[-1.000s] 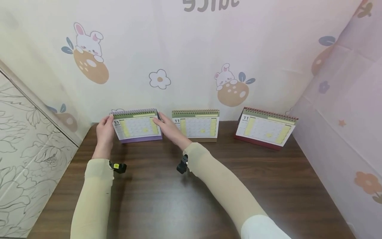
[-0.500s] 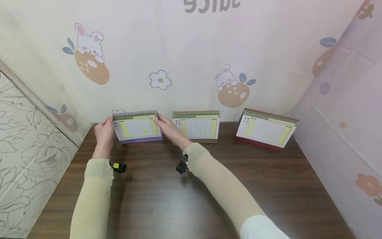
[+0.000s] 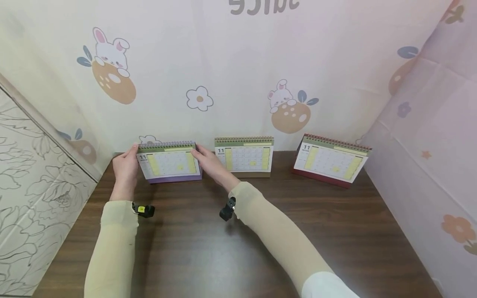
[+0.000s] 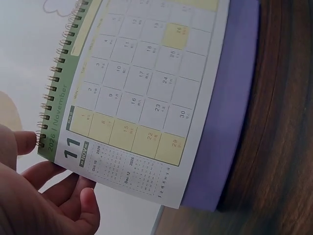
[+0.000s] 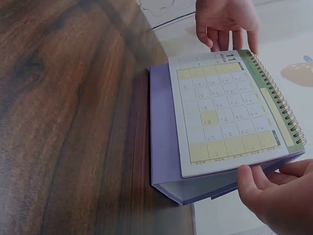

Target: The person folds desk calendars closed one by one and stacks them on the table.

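Observation:
A spiral-bound desk calendar with a purple base (image 3: 171, 163), showing November, stands on the table's left side near the back. My left hand (image 3: 125, 165) holds its upper left corner. In the left wrist view the thumb touches the coil end, while the other fingers curl behind the page edge. At the opposite side my right hand (image 3: 212, 162) grips the upper right edge. The right wrist view has that thumb at the page edge and the fingers partly hidden behind the purple base (image 5: 164, 122).
Beside my right hand stands a similar calendar with a brown base (image 3: 247, 159). Farther right is one with a dark red base (image 3: 331, 159), turned at an angle. A printed cloth (image 3: 238, 62) hangs behind the dark wooden table (image 3: 208, 244).
The purple calendar has shifted slightly left and toward me, with my left hand moving along left. The other two calendars stay where they were.

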`<state>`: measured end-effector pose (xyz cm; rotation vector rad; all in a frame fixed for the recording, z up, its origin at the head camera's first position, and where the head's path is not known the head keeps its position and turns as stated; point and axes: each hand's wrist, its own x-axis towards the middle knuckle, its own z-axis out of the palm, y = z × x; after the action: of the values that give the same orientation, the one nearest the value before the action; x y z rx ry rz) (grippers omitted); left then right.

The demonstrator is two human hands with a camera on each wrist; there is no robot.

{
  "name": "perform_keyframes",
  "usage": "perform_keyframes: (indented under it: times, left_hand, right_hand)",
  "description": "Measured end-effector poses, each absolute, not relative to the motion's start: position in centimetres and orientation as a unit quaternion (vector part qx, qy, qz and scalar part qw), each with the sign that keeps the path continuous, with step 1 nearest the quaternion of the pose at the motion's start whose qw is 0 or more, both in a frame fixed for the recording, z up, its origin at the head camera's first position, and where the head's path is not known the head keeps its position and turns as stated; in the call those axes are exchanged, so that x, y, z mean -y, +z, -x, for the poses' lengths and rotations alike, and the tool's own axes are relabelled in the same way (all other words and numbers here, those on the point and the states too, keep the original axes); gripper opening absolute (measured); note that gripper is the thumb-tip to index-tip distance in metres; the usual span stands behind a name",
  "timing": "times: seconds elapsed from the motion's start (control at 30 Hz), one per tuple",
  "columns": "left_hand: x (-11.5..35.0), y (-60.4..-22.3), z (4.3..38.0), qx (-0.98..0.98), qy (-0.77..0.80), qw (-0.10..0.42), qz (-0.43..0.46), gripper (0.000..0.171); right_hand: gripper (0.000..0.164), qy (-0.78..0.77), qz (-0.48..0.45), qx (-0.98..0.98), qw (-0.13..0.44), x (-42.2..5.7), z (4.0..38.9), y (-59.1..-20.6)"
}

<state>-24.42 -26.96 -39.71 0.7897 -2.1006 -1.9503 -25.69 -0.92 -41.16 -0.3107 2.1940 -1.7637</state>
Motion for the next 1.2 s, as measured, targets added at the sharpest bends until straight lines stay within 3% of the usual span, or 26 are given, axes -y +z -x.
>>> perform_keyframes:
  times: [0.7, 1.2]
  left_hand:
    - [27.7, -40.1, 22.5, 0.728, -0.609, 0.072, -0.305, 0.082]
    - [28.3, -40.2, 22.7, 0.711, -0.640, 0.056, -0.285, 0.077]
  right_hand:
    - [0.062, -0.576, 0.120, -0.801, 0.106, 0.8, 24.4, -42.5]
    - [0.062, -0.605, 0.103, -0.780, 0.121, 0.8, 24.4, -42.5]
